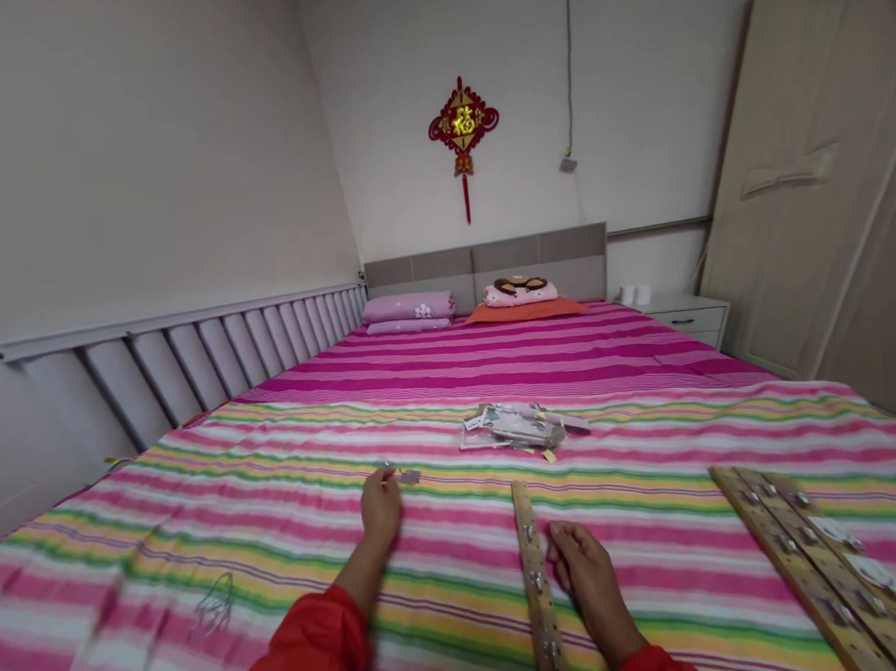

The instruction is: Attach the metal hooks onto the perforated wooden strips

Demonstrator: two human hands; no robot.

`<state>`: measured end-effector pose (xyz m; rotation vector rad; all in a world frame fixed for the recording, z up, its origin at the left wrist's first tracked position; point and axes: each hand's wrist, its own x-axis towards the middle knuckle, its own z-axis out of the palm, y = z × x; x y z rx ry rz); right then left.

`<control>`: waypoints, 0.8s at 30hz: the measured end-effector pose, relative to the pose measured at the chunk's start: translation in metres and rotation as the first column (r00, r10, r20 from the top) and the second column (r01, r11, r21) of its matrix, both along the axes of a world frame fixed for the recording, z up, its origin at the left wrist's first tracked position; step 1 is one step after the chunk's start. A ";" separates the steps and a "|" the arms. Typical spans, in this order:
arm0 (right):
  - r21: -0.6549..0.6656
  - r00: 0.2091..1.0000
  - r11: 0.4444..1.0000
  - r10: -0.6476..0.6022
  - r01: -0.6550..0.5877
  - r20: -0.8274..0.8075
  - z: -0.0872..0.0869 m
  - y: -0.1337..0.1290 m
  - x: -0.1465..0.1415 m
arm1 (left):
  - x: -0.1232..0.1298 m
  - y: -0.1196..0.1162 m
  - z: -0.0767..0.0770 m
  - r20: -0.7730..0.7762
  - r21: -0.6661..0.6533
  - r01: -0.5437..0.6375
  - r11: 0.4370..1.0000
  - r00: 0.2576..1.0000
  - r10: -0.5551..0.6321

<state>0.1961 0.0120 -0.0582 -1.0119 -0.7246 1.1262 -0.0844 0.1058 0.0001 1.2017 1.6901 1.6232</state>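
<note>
My left hand (380,506) is over the striped bedspread with its fingers pinched together. A small shiny bit shows at its fingertips, too small to name. Just right of those fingers lies a small grey metal piece (409,477). A narrow wooden strip (530,546) with several metal hooks along it lies lengthwise on the bed between my hands. Close to the strip's right side is my right hand (581,567), its thumb and fingers curled together. Whatever those fingers may hold is too small or hidden to tell.
Several hooked wooden strips (812,557) lie side by side at right, some with white round parts. Clear plastic packets (517,427) are heaped mid-bed. A thin wire tangle (216,606) lies at left. Folded bedding (409,310) rests by the headboard (429,268); a railing (194,354) borders the left.
</note>
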 end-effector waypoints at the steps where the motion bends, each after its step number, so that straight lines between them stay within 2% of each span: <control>1: 0.002 1.000 1.000 -0.001 0.001 0.002 0.000 0.000 0.000 | -0.010 0.008 0.001 -0.072 -0.006 -0.014 1.000 0.997 0.014; 6: 0.000 1.000 1.000 -0.004 0.004 0.014 0.003 -0.001 -0.001 | -0.033 0.038 -0.006 -0.341 -0.091 0.006 0.996 0.939 -0.037; 12: 0.000 1.000 1.000 -0.013 0.013 0.018 0.003 0.000 -0.001 | -0.036 0.059 -0.008 -0.452 -0.127 0.066 0.990 0.884 -0.117; 15: -0.006 1.000 1.000 -0.010 0.010 0.013 0.003 0.000 -0.001 | -0.038 0.060 -0.004 -0.425 -0.107 0.063 0.992 0.899 -0.103; 18: 0.004 1.000 1.000 -0.003 0.003 0.009 0.003 0.000 -0.001 | -0.042 0.056 0.001 -0.345 -0.060 0.014 0.998 0.938 -0.034; 21: 0.010 1.000 1.000 -0.003 0.003 0.002 0.003 0.001 0.000 | -0.041 0.048 0.007 -0.201 -0.032 -0.069 0.997 0.978 0.062; 24: 0.015 1.000 1.000 -0.002 0.002 -0.006 0.003 0.001 0.000 | -0.030 0.031 0.013 -0.047 -0.031 -0.064 0.997 0.997 0.063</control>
